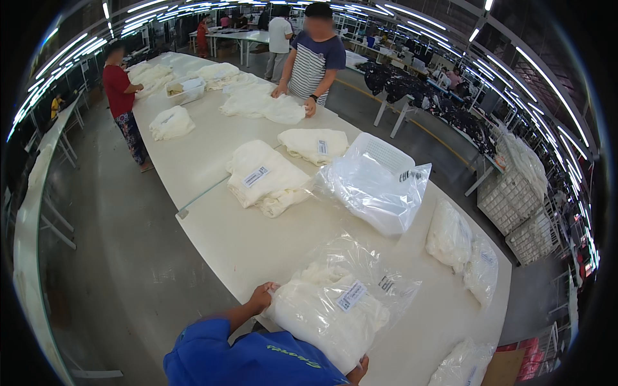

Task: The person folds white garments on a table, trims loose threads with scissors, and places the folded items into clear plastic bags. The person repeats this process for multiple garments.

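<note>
A clear plastic bag (347, 251) with a folded cream garment (309, 299) inside lies at the table's near edge, against my blue shirt. My left hand (262, 297) grips the bag's left corner. At its lower right corner my right hand (358, 370) holds on, mostly hidden under the bag and garment. A printed label (351, 295) shows through the plastic. Beyond the bag sits a folded cream garment stack (260, 178) with a label on top, and behind it another folded garment (314, 144). Clear plastic bags (372, 193) lie in and over a white plastic basket (381, 149).
Bagged garments (449, 236) lie along the right side of the long table (231, 246), one more (463, 364) at the near right corner. Across the table a person in a striped shirt (314, 62) handles cream fabric. Another in red (118, 91) stands at the far left edge.
</note>
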Action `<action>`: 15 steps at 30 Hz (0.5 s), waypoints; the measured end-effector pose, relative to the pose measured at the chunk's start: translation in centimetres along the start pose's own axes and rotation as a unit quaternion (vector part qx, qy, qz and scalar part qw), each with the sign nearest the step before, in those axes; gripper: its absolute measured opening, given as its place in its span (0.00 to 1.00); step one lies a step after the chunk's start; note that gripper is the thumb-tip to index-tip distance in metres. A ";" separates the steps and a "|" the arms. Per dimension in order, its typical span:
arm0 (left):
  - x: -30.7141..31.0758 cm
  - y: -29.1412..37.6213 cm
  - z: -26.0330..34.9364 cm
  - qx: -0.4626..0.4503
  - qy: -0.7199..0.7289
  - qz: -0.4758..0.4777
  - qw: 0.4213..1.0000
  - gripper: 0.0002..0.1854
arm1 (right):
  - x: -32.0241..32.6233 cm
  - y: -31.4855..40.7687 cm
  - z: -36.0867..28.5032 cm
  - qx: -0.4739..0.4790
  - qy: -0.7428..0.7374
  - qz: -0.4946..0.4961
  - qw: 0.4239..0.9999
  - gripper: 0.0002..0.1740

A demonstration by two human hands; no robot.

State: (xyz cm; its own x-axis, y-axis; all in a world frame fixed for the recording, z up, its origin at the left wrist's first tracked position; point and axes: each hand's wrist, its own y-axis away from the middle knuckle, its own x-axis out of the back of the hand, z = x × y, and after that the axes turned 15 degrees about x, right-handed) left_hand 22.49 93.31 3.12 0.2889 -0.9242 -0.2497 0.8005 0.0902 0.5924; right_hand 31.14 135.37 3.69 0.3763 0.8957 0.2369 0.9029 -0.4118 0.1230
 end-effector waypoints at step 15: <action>-3.5 5.7 -1.3 0.229 0.189 0.032 0.954 0.17 | 1.3 3.7 1.1 -0.104 -0.105 -0.024 0.989 0.24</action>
State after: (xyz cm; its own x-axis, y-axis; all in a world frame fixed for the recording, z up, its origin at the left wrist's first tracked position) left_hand 26.75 97.59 6.35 0.5670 -0.7146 -0.4096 0.4868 -0.1104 0.8665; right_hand 35.17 135.23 3.43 0.3883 0.9212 0.0228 0.8667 -0.3735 0.3307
